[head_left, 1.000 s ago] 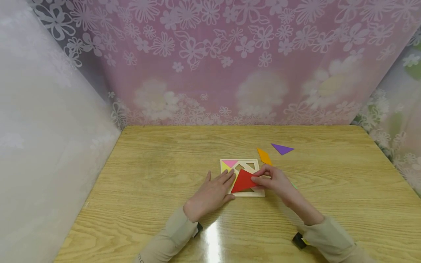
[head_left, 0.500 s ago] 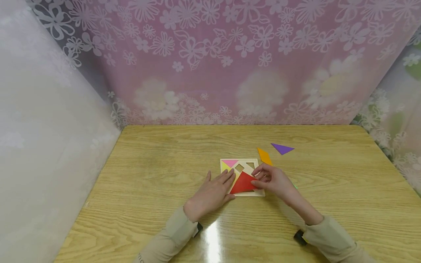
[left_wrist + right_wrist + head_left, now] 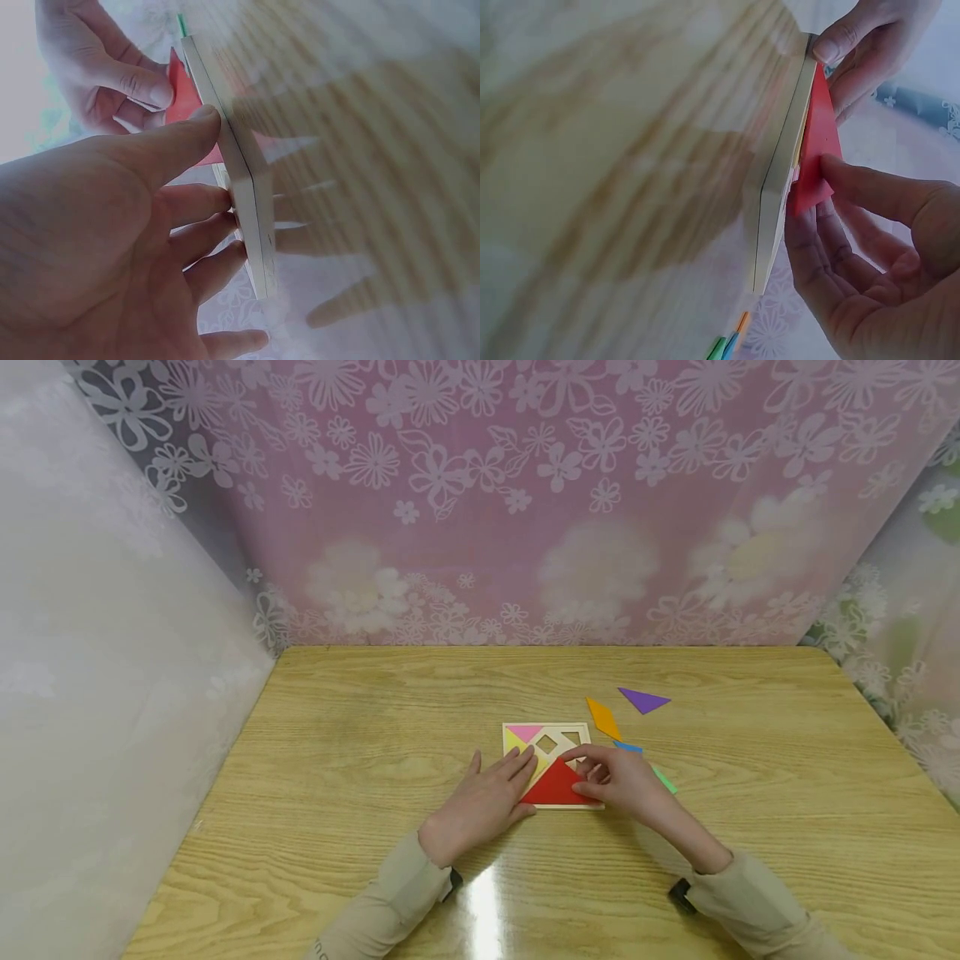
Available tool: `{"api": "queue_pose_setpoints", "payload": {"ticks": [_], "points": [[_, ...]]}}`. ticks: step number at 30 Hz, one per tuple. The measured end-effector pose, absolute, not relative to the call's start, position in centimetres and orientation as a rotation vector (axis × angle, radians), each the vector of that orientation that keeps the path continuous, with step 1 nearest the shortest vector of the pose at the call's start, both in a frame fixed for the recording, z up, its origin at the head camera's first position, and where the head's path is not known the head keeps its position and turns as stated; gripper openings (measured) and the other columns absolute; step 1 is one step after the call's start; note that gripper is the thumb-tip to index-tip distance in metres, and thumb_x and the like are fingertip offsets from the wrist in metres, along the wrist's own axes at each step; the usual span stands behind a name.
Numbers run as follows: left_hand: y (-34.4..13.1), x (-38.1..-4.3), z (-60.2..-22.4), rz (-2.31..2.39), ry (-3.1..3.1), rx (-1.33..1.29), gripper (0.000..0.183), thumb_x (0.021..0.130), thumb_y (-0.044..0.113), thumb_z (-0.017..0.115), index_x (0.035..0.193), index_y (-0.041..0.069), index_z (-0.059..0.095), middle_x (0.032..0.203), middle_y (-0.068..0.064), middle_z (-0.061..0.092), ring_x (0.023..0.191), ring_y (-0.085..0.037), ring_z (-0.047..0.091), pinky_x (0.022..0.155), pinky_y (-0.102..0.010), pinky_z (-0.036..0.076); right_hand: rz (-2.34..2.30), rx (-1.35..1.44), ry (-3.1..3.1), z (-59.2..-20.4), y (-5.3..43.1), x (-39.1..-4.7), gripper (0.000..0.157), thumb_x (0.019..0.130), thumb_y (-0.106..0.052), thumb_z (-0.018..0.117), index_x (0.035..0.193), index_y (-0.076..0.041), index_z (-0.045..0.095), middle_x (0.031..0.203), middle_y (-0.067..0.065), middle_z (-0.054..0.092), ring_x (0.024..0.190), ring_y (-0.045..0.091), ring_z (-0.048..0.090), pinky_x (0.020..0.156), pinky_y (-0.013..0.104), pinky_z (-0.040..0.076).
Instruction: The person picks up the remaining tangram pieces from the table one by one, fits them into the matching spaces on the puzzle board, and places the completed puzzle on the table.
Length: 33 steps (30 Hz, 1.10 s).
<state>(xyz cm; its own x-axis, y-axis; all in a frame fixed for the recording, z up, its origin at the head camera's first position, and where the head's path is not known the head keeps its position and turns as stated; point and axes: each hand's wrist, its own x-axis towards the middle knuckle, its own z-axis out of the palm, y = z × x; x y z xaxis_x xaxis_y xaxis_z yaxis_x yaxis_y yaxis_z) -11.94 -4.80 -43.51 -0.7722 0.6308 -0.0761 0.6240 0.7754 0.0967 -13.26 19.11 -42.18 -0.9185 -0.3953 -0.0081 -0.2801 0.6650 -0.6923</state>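
A pale wooden tangram board (image 3: 573, 726) lies on the table, with a pink piece (image 3: 523, 732) and a yellow piece (image 3: 513, 742) in its left part. My left hand (image 3: 483, 793) rests on the board's left side, fingers extended over the yellow piece and thumb at the near edge. Between thumb and fingers, my right hand (image 3: 624, 783) pinches the right part of a large red triangle (image 3: 555, 788). That triangle lies over the board's near part, its long side along the near rim. In the right wrist view the red triangle (image 3: 819, 142) tilts up from the board.
Right of the board lie an orange parallelogram (image 3: 603, 718), a blue piece (image 3: 630, 747) and a green piece (image 3: 665, 780), the last two partly hidden by my right hand. A purple triangle (image 3: 643, 699) is farther back. A floral curtain (image 3: 480, 527) hangs behind the table.
The right hand has turned the red triangle and brought it lower over the board, its long side now along the near rim. The blue piece has come into view. My left hand has stayed put.
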Motion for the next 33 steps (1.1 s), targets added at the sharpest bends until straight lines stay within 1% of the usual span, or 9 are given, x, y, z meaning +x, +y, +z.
{"api": "queue_pose_setpoints", "payload": {"ticks": [3, 5, 12, 19, 24, 27, 30, 33], "points": [[-4.8, -12.0, -43.6, 0.114, 2.858, 1.001, 0.067, 0.103, 0.045, 0.054, 0.158, 0.01, 0.037, 0.165, -0.003, 0.031, 0.151, -0.02, 0.032, 0.117, -0.059, 0.032, -1.094, -0.609, 2.717, -42.1, 18.9, -13.4, 0.044, 0.084, 0.0, 0.079, 0.126, -0.01, 0.07, 0.091, 0.003, 0.07, 0.077, 0.016, 0.069, 0.066, 0.026, 0.055], [-4.8, -12.0, -43.5, 0.123, 2.855, 0.99, 0.067, 0.104, 0.045, 0.054, 0.158, 0.011, 0.036, 0.165, -0.002, 0.03, 0.151, -0.02, 0.031, 0.117, -0.06, 0.03, -1.084, -0.629, 2.715, -42.1, 18.7, -13.5, 0.047, 0.083, 0.001, 0.079, 0.127, -0.011, 0.069, 0.091, 0.004, 0.07, 0.078, 0.016, 0.069, 0.067, 0.027, 0.056], [-4.7, -12.0, -43.5, 0.121, 2.851, 0.975, 0.068, 0.103, 0.046, 0.054, 0.158, 0.011, 0.036, 0.166, -0.001, 0.03, 0.151, -0.019, 0.031, 0.118, -0.059, 0.029, -1.041, -0.619, 2.731, -42.1, 18.2, -13.6, 0.044, 0.082, 0.001, 0.08, 0.123, -0.014, 0.072, 0.09, 0.001, 0.069, 0.077, 0.014, 0.066, 0.064, 0.026, 0.052], [-4.7, -12.1, -43.5, 0.136, 2.845, 0.97, 0.068, 0.103, 0.046, 0.054, 0.159, 0.011, 0.036, 0.166, -0.001, 0.029, 0.152, -0.019, 0.03, 0.118, -0.06, 0.028, -0.982, -0.642, 2.767, -42.1, 18.0, -13.8, 0.041, 0.082, 0.002, 0.08, 0.121, -0.011, 0.072, 0.088, 0.001, 0.069, 0.075, 0.013, 0.064, 0.061, 0.024, 0.05], [-4.7, -12.0, -43.5, 0.134, 2.851, 0.98, 0.067, 0.104, 0.046, 0.052, 0.159, 0.011, 0.036, 0.166, -0.001, 0.029, 0.151, -0.019, 0.03, 0.118, -0.06, 0.029, -0.868, -0.678, 2.807, -42.3, 17.7, -14.0, 0.044, 0.082, 0.001, 0.08, 0.124, -0.008, 0.071, 0.083, -0.001, 0.067, 0.067, 0.006, 0.054, 0.056, 0.022, 0.045], [-4.8, -12.0, -43.4, 0.126, 2.861, 0.993, 0.066, 0.104, 0.046, 0.053, 0.158, 0.011, 0.037, 0.165, -0.002, 0.031, 0.151, -0.019, 0.032, 0.117, -0.06, 0.031, -0.818, -0.704, 2.826, -42.4, 17.6, -14.0, 0.045, 0.082, 0.001, 0.08, 0.125, -0.006, 0.071, 0.081, -0.002, 0.065, 0.063, 0.005, 0.049, 0.054, 0.022, 0.042], [-4.8, -11.9, -43.4, 0.12, 2.868, 1.003, 0.066, 0.104, 0.045, 0.053, 0.158, 0.011, 0.038, 0.165, -0.002, 0.032, 0.15, -0.019, 0.033, 0.116, -0.06, 0.032, -0.757, -0.715, 2.848, -42.5, 17.5, -13.9, 0.046, 0.081, -0.002, 0.082, 0.126, -0.006, 0.07, 0.082, -0.002, 0.062, 0.064, 0.005, 0.048, 0.056, 0.021, 0.042], [-4.8, -11.9, -43.4, 0.115, 2.866, 1.008, 0.065, 0.104, 0.045, 0.052, 0.158, 0.01, 0.038, 0.165, -0.003, 0.031, 0.15, -0.019, 0.033, 0.116, -0.06, 0.032, -0.688, -0.74, 2.865, -42.4, 17.3, -13.7, 0.049, 0.081, -0.009, 0.085, 0.127, -0.006, 0.07, 0.085, 0.0, 0.06, 0.064, 0.006, 0.049, 0.057, 0.021, 0.042]]}}
